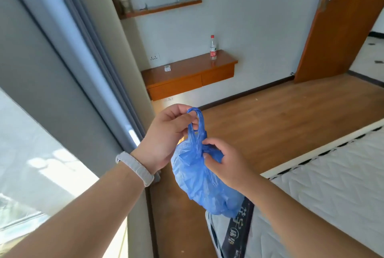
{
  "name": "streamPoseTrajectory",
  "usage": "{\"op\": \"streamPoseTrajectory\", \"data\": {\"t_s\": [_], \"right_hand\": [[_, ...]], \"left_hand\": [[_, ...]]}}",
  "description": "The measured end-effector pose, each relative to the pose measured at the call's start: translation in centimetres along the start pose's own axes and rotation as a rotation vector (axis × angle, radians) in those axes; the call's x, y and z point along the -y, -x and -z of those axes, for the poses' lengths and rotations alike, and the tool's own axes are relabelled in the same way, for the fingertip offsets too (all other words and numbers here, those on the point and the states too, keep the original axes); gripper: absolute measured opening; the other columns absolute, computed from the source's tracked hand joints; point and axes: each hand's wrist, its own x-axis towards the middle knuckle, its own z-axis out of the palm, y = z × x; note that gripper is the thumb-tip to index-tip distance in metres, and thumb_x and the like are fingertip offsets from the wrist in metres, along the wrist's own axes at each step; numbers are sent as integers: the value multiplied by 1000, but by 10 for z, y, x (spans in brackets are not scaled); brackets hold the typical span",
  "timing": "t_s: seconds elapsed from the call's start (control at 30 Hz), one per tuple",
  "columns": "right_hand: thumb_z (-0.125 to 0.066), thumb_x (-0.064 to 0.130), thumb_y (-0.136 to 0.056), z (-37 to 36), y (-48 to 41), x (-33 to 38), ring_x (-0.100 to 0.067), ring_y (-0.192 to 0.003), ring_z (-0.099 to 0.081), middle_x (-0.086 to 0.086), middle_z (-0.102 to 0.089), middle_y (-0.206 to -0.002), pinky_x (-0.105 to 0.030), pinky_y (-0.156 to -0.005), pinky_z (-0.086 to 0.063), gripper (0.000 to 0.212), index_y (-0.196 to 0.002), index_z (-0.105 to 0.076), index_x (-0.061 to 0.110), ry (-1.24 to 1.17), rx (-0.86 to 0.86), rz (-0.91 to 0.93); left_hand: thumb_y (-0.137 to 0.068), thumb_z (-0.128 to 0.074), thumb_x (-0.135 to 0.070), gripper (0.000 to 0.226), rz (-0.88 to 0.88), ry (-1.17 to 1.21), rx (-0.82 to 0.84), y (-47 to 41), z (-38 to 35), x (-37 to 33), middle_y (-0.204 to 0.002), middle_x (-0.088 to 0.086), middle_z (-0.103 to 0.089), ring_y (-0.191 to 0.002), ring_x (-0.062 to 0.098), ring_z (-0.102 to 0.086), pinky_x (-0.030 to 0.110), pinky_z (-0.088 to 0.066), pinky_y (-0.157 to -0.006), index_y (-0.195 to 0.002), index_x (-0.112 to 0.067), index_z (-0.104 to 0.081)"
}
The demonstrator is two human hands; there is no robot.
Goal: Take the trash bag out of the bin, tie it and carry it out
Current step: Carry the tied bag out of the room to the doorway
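Observation:
A blue plastic trash bag (199, 183) hangs in the air in front of me, bulging at the bottom and gathered tight at its neck. My left hand (164, 139) pinches the bag's looped handles at the top and holds them upward. My right hand (224, 164) grips the gathered neck just below, fingers closed around the twisted plastic. No bin is in view.
A white mattress (332, 185) fills the lower right. A wooden wall desk (187, 77) with a small bottle (213, 47) stands ahead. An open wooden door (340, 21) is at the upper right, bare wooden floor (280, 116) before it. Grey curtains (62, 70) and a window run along the left.

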Motion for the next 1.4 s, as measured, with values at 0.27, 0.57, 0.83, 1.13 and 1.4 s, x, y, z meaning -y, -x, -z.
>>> {"op": "streamPoseTrajectory", "data": {"t_s": [0.27, 0.57, 0.83, 1.13, 1.4], "right_hand": [[-64, 16, -86, -28, -101, -28, -4, -96, -60, 15, -63, -102, -13, -82, -42, 25, -109, -61, 25, 21, -15, -29], [-63, 20, -84, -51, -226, -55, -8, -96, -62, 15, -64, -100, -27, -83, -50, 25, -104, -60, 35, 110, -130, -148], [-64, 17, -85, -39, -322, -71, -6, -94, -62, 15, -64, -98, -20, -79, -49, 26, -101, -59, 37, 118, -277, -171], [-59, 15, -87, 3, -392, -135, -6, -94, -62, 14, -66, -99, -26, -81, -49, 25, -108, -60, 28, 174, -366, -207], [-59, 18, -86, 87, -484, -220, -1, -101, -57, 16, -63, -106, -16, -87, -42, 29, -114, -59, 28, 245, -360, -256]], "left_hand": [[-89, -59, -10, 9, 9, 44, 30, -110, 57, 23, -75, 11, -62, -69, 21, -57, 33, -50, -68, -88, -4, -65], [-90, -58, -9, 10, 21, 50, 151, -258, 120, 38, -75, 9, -64, -69, 17, -59, 32, -49, -70, -91, -1, -64], [-93, -53, -11, 14, 21, 102, 252, -374, 133, 35, -73, 12, -59, -69, 24, -54, 34, -48, -69, -86, -3, -62], [-91, -55, -12, 12, 12, 17, 372, -490, 87, 62, -70, 7, -60, -73, 26, -56, 41, -51, -75, -85, -11, -66], [-92, -53, -8, 12, 54, 27, 434, -635, 18, 97, -70, 9, -59, -75, 32, -53, 46, -49, -76, -89, -6, -65]]}}
